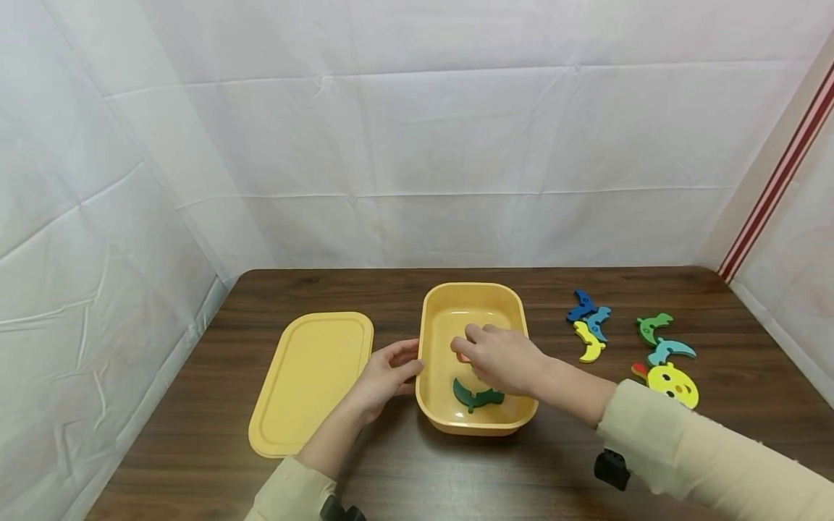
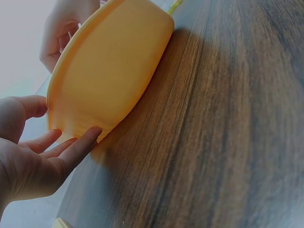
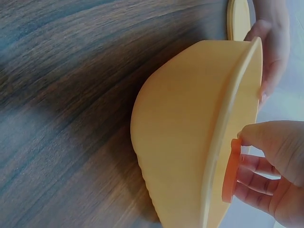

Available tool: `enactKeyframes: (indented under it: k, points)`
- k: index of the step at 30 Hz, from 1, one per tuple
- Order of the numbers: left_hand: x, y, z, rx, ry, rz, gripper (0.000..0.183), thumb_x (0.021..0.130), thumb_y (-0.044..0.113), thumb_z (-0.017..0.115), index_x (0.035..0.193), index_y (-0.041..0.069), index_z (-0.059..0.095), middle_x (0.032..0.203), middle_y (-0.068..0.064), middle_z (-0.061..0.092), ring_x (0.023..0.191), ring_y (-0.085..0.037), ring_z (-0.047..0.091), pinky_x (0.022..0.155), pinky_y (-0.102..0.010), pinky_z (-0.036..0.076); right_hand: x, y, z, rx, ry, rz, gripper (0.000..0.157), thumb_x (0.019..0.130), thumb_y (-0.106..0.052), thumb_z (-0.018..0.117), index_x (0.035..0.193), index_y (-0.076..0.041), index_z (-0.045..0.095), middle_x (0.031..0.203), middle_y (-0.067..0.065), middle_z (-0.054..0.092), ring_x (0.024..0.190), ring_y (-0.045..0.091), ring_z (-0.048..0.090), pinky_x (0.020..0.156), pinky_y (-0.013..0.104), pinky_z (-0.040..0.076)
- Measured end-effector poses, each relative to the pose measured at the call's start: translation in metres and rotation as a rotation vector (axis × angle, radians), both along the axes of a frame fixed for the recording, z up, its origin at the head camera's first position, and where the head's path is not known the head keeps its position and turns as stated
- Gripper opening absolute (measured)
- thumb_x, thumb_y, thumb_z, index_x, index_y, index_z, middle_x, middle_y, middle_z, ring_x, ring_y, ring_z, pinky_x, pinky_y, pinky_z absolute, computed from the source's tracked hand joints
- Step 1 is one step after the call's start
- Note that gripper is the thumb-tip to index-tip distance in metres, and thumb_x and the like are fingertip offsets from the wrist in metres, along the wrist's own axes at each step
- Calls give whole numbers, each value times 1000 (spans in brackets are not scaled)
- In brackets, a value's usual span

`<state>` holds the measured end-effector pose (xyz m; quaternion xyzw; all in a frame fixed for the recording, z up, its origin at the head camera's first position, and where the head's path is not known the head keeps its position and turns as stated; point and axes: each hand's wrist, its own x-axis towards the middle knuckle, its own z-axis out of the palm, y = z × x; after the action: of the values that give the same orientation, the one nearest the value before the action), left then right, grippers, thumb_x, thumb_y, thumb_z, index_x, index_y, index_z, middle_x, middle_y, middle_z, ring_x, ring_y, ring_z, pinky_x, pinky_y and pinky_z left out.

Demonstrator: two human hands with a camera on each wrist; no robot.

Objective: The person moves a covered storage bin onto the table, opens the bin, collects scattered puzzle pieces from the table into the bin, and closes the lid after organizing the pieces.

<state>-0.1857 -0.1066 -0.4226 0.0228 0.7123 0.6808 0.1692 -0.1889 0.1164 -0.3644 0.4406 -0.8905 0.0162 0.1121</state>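
The left hand (image 1: 384,376), fingers spread, touches the rounded yellow plastic tub (image 3: 178,118), presumably steadying it while the right hand (image 1: 498,358) pinches a thin orange piece (image 3: 231,171) within its rim, near a dark-green crescent-shaped piece (image 1: 476,399).

no words, labels, brands, numbers or signs can be read in any of the three views.
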Motion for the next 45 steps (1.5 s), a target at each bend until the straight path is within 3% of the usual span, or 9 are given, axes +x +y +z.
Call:
enactKeyframes:
  k: [6,20,26,37,45]
  points:
    - [-1,1,-1,6,9,1,47,90,9,55,134,1,42,133,-22,47,109,-30,57,80,-39,54,0,-4,-4,0,1,5,23,78,-9,67,97,-15,55,80,-1,50,61,12,48,41,15,33]
    - [0,1,0,6,1,1,47,90,10,55,135,1,42,133,-21,48,109,-30,57,80,-39,54,2,-8,-7,13,-22,-17,26,78,-12,66,101,-16,56,82,-2,51,62,13,49,44,17,37]
    - [0,1,0,8,11,-4,47,90,9,54,135,0,42,133,-22,47,109,-30,57,79,-39,54,1,-8,-6,13,-7,-19,29,83,-21,67,109,-15,56,87,2,53,63,13,50,47,19,41]
    - [0,0,-1,17,10,-3,47,90,9,55,134,-1,42,134,-23,46,111,-31,56,80,-39,54,0,-3,-5,11,-41,-52,34,88,-31,61,119,-15,58,102,3,59,78,17,58,56,24,50]
    - [0,0,0,15,-5,0,47,89,10,55,134,2,43,134,-20,47,110,-30,56,79,-38,55,-1,4,-4,23,13,-33,37,87,-36,60,119,-16,59,112,6,60,90,22,62,67,32,55]
